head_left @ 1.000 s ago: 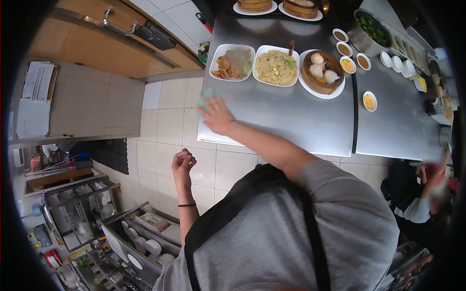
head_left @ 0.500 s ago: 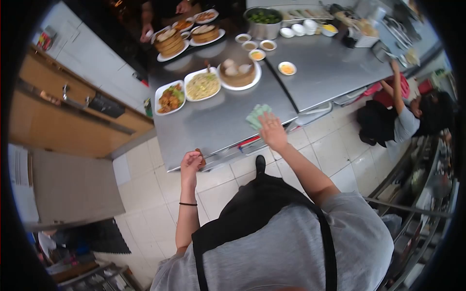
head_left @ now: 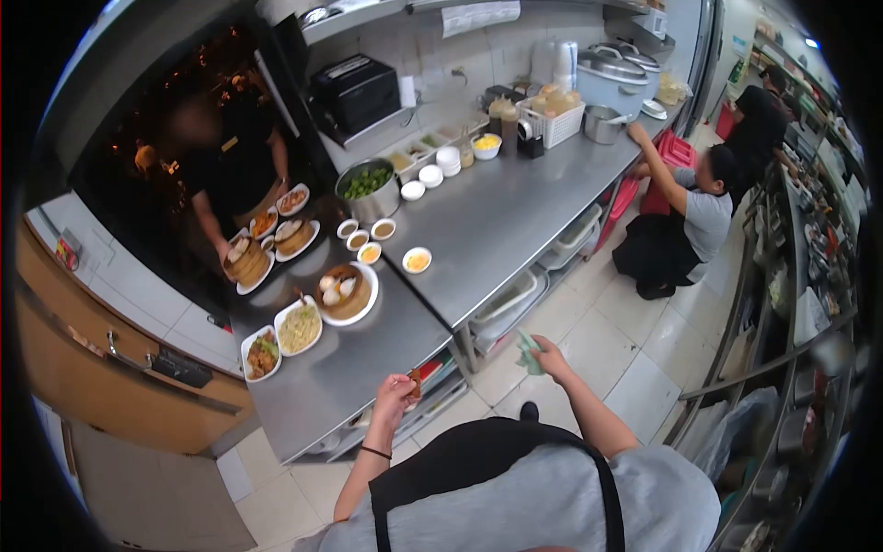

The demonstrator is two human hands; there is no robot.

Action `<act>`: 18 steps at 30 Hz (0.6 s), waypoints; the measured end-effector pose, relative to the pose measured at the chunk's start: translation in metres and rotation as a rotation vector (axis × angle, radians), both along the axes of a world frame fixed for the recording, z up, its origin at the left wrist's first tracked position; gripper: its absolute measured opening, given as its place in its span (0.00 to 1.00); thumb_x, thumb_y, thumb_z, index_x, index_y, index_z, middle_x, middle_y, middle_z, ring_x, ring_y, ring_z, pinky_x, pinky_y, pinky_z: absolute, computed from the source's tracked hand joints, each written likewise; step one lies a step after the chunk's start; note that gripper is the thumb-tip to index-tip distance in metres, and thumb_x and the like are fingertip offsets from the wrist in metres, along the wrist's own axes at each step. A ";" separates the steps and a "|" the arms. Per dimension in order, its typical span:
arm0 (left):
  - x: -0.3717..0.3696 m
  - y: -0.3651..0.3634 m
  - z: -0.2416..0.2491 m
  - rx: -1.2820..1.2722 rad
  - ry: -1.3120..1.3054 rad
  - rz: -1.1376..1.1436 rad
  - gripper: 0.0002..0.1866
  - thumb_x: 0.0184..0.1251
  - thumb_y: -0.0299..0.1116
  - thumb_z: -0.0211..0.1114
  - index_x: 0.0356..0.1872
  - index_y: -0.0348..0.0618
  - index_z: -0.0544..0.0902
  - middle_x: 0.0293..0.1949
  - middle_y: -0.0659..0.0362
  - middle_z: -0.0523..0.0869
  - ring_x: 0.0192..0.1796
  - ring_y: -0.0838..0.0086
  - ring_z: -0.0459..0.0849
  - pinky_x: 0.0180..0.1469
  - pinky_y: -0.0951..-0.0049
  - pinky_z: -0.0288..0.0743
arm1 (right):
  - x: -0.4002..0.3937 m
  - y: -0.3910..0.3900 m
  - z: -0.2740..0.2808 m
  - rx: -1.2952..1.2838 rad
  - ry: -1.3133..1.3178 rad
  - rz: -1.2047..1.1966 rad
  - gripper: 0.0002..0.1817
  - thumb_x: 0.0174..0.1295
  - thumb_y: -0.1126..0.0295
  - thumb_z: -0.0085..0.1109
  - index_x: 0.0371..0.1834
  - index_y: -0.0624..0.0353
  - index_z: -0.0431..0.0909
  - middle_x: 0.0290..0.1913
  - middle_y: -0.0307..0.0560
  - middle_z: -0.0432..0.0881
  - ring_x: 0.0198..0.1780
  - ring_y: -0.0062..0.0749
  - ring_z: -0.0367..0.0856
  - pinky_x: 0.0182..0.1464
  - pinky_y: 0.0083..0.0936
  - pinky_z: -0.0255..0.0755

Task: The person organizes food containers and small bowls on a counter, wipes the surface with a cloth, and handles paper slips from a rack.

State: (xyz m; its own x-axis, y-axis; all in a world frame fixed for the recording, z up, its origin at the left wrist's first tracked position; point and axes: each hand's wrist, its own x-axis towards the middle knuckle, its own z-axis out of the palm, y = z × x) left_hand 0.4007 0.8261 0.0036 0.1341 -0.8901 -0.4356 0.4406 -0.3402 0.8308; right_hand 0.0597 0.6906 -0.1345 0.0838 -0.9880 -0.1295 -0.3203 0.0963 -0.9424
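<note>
My right hand [head_left: 550, 359] grips a crumpled pale green cloth [head_left: 529, 352] in front of the counter's edge, over the floor. Closed fingers of my left hand [head_left: 394, 401] hold a small reddish-brown piece [head_left: 415, 384] near the front edge; I cannot tell what it is. On the steel counter [head_left: 336, 396] stand a plate of fried food with greens [head_left: 262, 353], a dish of noodles [head_left: 300, 328] and a bamboo steamer [head_left: 342, 293] with white buns on a white plate.
Across the pass, a person in black [head_left: 235, 166] touches stacked steamers [head_left: 246, 262] on a tray. Small sauce bowls [head_left: 417, 260] and a pot of greens [head_left: 368, 189] stand on the counter. At right, another person crouches [head_left: 685, 216], one hand near a metal pot [head_left: 604, 125].
My right hand has lifted off the counter with the cloth and drawn back over the floor. The view has tilted up and turned right. My left hand keeps hold of the brown piece.
</note>
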 end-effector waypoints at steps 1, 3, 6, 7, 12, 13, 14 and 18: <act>-0.016 -0.016 0.002 0.009 0.023 -0.026 0.07 0.56 0.23 0.59 0.34 0.45 0.71 0.34 0.56 0.80 0.35 0.72 0.80 0.34 0.73 0.76 | -0.023 -0.007 0.011 0.014 0.012 -0.005 0.14 0.60 0.68 0.46 0.46 0.61 0.74 0.39 0.47 0.79 0.39 0.31 0.76 0.42 0.26 0.69; -0.049 -0.051 0.003 0.010 0.046 -0.044 0.07 0.57 0.23 0.58 0.34 0.44 0.71 0.34 0.56 0.79 0.36 0.72 0.79 0.35 0.72 0.76 | -0.067 -0.028 0.030 0.019 0.026 -0.001 0.14 0.61 0.67 0.46 0.46 0.61 0.74 0.38 0.49 0.79 0.39 0.31 0.76 0.42 0.26 0.68; -0.094 -0.107 0.005 0.032 -0.013 -0.154 0.07 0.57 0.26 0.60 0.35 0.44 0.71 0.35 0.58 0.79 0.37 0.73 0.79 0.37 0.72 0.76 | -0.115 -0.066 0.028 0.009 0.321 -0.153 0.15 0.61 0.64 0.47 0.40 0.64 0.75 0.31 0.54 0.79 0.36 0.29 0.76 0.39 0.27 0.68; -0.106 -0.126 0.009 -0.001 -0.029 -0.192 0.07 0.57 0.27 0.60 0.35 0.44 0.72 0.34 0.58 0.79 0.37 0.74 0.79 0.37 0.73 0.75 | -0.125 -0.082 0.030 -0.062 0.298 -0.222 0.16 0.60 0.61 0.47 0.34 0.65 0.75 0.28 0.59 0.77 0.33 0.40 0.77 0.37 0.33 0.68; -0.142 -0.193 0.026 -0.061 -0.066 -0.205 0.08 0.56 0.28 0.62 0.35 0.43 0.72 0.34 0.59 0.79 0.36 0.75 0.79 0.35 0.76 0.74 | -0.126 -0.160 0.108 -0.222 0.275 -0.192 0.19 0.60 0.58 0.50 0.27 0.66 0.75 0.22 0.57 0.77 0.25 0.40 0.77 0.31 0.32 0.68; -0.142 -0.205 0.021 -0.068 -0.062 -0.175 0.07 0.56 0.28 0.62 0.34 0.43 0.72 0.33 0.59 0.79 0.35 0.75 0.79 0.35 0.76 0.74 | -0.116 -0.178 0.109 -0.379 0.255 -0.184 0.18 0.59 0.58 0.50 0.27 0.65 0.74 0.23 0.58 0.77 0.25 0.43 0.77 0.31 0.33 0.68; -0.140 -0.214 0.020 -0.059 -0.062 -0.173 0.07 0.56 0.28 0.62 0.34 0.43 0.72 0.33 0.59 0.79 0.35 0.75 0.79 0.35 0.76 0.74 | -0.100 -0.190 0.126 -0.418 0.297 -0.136 0.18 0.59 0.57 0.49 0.28 0.65 0.74 0.24 0.59 0.76 0.28 0.49 0.77 0.32 0.36 0.68; -0.130 -0.252 0.018 -0.038 -0.030 -0.063 0.07 0.56 0.26 0.61 0.33 0.44 0.72 0.32 0.59 0.80 0.34 0.74 0.79 0.35 0.75 0.74 | -0.013 -0.222 0.115 -0.469 0.367 0.317 0.17 0.60 0.56 0.47 0.39 0.58 0.76 0.48 0.57 0.74 0.50 0.51 0.73 0.48 0.42 0.67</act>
State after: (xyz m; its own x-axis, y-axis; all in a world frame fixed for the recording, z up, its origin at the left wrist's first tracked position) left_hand 0.2708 0.5740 0.0220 0.0895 -0.9132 -0.3976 0.3942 -0.3341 0.8561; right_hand 0.0465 0.4687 -0.0198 0.4111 -0.8817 0.2315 -0.5734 -0.4475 -0.6862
